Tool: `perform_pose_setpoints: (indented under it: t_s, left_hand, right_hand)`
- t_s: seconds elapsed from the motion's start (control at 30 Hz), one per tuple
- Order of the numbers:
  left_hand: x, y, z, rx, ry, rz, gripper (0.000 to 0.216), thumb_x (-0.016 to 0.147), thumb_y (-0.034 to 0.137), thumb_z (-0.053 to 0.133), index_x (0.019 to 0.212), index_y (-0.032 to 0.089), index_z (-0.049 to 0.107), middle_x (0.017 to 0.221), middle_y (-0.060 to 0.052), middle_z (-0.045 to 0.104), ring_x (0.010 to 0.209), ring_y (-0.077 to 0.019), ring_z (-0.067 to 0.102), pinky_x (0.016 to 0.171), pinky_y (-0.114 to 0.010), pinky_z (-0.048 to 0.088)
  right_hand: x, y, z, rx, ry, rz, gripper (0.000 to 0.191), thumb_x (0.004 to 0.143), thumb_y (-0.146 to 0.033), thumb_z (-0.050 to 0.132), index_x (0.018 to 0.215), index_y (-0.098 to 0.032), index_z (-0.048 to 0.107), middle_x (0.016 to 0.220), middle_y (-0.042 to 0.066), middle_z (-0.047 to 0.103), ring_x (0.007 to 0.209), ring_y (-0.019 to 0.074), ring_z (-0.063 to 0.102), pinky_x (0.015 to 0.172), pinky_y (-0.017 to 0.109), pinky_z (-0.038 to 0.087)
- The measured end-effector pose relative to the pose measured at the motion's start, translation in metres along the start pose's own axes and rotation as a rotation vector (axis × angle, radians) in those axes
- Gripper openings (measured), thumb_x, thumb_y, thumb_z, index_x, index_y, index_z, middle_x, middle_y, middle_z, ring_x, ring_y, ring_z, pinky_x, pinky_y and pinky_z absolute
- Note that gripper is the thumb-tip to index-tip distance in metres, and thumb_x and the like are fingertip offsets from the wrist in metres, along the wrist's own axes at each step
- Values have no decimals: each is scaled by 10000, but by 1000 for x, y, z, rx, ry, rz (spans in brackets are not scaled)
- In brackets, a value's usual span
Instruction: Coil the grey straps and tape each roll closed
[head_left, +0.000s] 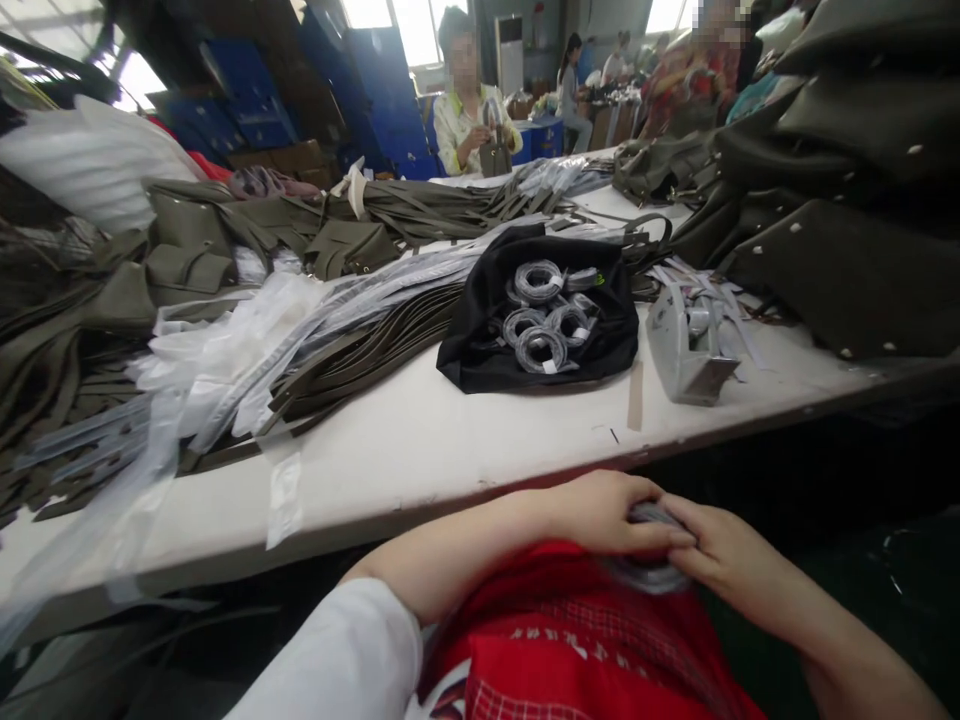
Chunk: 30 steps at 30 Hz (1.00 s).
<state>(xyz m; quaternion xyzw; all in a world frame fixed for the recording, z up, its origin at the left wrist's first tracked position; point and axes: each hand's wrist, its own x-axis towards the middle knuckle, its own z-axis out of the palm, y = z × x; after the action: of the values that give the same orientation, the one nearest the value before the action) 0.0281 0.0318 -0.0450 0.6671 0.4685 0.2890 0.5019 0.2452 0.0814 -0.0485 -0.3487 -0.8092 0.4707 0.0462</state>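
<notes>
Both my hands are down in my lap, below the white table's front edge [420, 470]. My left hand [607, 512] and my right hand [720, 550] are closed together around a rolled grey strap [649, 575], coiled and wrapped in clear plastic. It rests against my red apron [570, 640]. On the table ahead lies a black cloth bag [480, 330] holding several similar coiled straps [544, 320].
Piles of olive-green straps [360, 350] and clear plastic sleeves [225, 350] cover the table's left half. A grey tape dispenser [686, 345] stands right of the bag. Dark olive handbags [847, 200] are stacked at the right. Other people work at the far end.
</notes>
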Motion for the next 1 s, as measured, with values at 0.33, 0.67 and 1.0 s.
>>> perform_pose_setpoints:
  t_s: [0.33,0.67,1.0]
  left_hand:
    - [10,-4,33,-538,722,44,410,979,462,446,1137,150,660,904,-47,641,701,-112,541,693,-234,491]
    - [-15,-8,26,-74,373,-8,311,963,347,464,1162,173,629,1000,-73,689,911,-187,647,871,-320,531]
    - [-19,-20,40,299,287,-44,381,997,285,326,1219,136,597,1129,-124,673,1039,-244,632,957,-394,508]
  right_hand:
    - [19,1,63,414,509,71,516,915,-584,511,1174,-154,627,1022,119,746,942,275,701,809,338,567]
    - [17,3,26,-51,-23,-15,468,997,-513,334,992,-190,672,959,104,744,876,263,707,781,350,541]
    - [17,-3,33,-458,-112,49,314,962,-317,354,841,-214,625,829,84,728,755,268,691,674,359,464]
